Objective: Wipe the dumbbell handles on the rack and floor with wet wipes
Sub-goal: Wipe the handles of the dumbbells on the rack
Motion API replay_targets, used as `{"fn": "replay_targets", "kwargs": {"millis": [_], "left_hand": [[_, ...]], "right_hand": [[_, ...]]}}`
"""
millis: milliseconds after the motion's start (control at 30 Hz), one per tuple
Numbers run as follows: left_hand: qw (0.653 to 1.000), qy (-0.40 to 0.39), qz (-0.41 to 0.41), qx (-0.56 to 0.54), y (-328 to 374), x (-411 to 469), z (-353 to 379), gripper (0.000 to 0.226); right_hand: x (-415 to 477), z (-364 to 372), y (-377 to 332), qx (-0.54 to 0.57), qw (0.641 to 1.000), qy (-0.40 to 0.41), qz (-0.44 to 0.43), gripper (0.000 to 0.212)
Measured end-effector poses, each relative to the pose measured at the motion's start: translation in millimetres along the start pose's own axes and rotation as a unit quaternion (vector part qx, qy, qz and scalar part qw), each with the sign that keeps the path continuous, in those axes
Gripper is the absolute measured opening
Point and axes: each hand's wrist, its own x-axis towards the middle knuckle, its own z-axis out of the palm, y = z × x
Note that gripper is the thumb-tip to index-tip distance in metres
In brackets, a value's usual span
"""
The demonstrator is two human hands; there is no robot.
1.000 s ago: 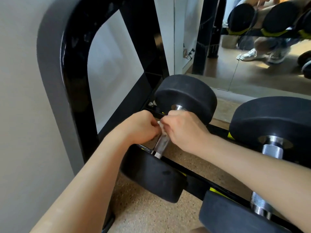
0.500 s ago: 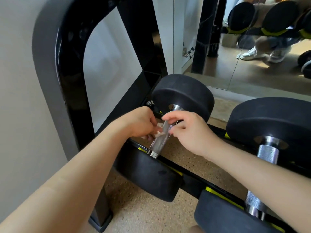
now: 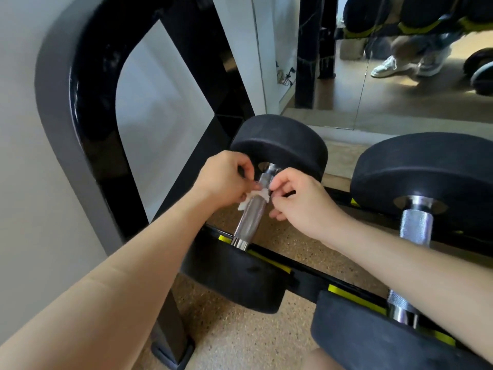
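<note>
Speckled tan floor point(image 3: 240, 343) below; your left hand point(image 3: 224, 180) and right hand point(image 3: 301, 201) pinch a crumpled white wet wipe point(image 3: 253, 196) against the knurled chrome dumbbell handle point(image 3: 250, 220).

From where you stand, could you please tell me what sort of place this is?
Most likely a gym's weights area: rubber-headed dumbbells rest on a black rack, and a wall mirror behind it reflects more of them.
</note>
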Motion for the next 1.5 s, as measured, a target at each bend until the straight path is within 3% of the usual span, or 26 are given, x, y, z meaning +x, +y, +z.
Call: {"fn": "replay_targets", "kwargs": {"millis": [100,200,233,333,433,500,600,667,733,867,900,1000,1067,1200,1267,1367,1500], "left_hand": [[0.992,0.112,0.047,0.012,6.8,12.9,13.5,0.011],[0.972,0.109,0.151,0.144,5.9,8.4,25.0,0.013],[0.942,0.103,0.219,0.234,4.1,5.5,27.7,0.013],[0.78,0.087,0.409,0.465,2.4,3.6,27.6,0.006],[0.71,-0.063,0.505,0.487,13.8,4.8,29.3,0.012],[0.679,-0.105,0.501,0.526,20.9,5.4,32.0,0.008],[0.736,-0.047,0.464,0.49,13.3,8.1,30.6,0.01],[0.753,0.017,0.431,0.497,14.9,4.6,29.7,0.013],[0.755,-0.013,0.394,0.524,32.0,-3.4,28.0,0.008],[0.669,-0.192,0.339,0.633,55.4,-23.2,34.1,0.016],[0.661,-0.218,0.334,0.636,54.1,-27.0,32.2,0.012],[0.732,-0.238,0.298,0.565,38.1,-25.1,17.1,0.009],[0.795,-0.2,0.288,0.495,27.2,-19.7,8.8,0.016],[0.89,-0.089,0.228,0.384,13.3,-16.8,6.7,0.018],[0.904,-0.108,0.198,0.363,11.0,-21.0,5.3,0.017],[0.887,-0.144,0.2,0.392,10.9,-27.4,5.5,0.016],[0.949,-0.072,0.139,0.273,5.3,-28.6,1.4,0.01]], "right_hand": [[-1.9,0.2,0.8,-0.003,0.999,-0.005,0.035,0.014],[-1.6,0.5,-0.7,0.054,0.996,-0.003,0.073,0.014],[-1.0,0.3,-0.4,0.08,0.993,-0.003,0.091,0.014],[2.7,-2.8,5.0,0.127,0.979,-0.028,0.155,0.018],[0.9,-9.8,14.6,0.134,0.966,-0.074,0.207,0.018],[-4.1,-14.2,19.0,0.126,0.96,-0.108,0.227,0.018],[-3.0,-18.6,20.6,0.134,0.961,-0.096,0.224,0.02],[0.5,-18.7,19.8,0.154,0.963,-0.069,0.208,0.022],[1.8,-16.6,18.7,0.156,0.967,-0.063,0.19,0.022],[-4.3,-16.1,16.3,0.129,0.966,-0.097,0.201,0.028],[-4.5,-16.6,15.6,0.124,0.966,-0.102,0.201,0.032],[-3.0,-15.9,12.9,0.123,0.968,-0.113,0.185,0.038],[-3.8,-13.3,10.5,0.13,0.971,-0.104,0.174,0.036],[-4.0,-7.3,7.7,0.095,0.991,-0.038,0.085,0.023],[-3.6,-3.8,7.4,0.023,0.999,-0.025,0.03,0.025],[-5.2,1.7,8.7,-0.037,0.998,-0.059,-0.003,0.022],[-4.7,8.4,14.4,-0.013,1.0,-0.017,-0.012,0.015]]}}
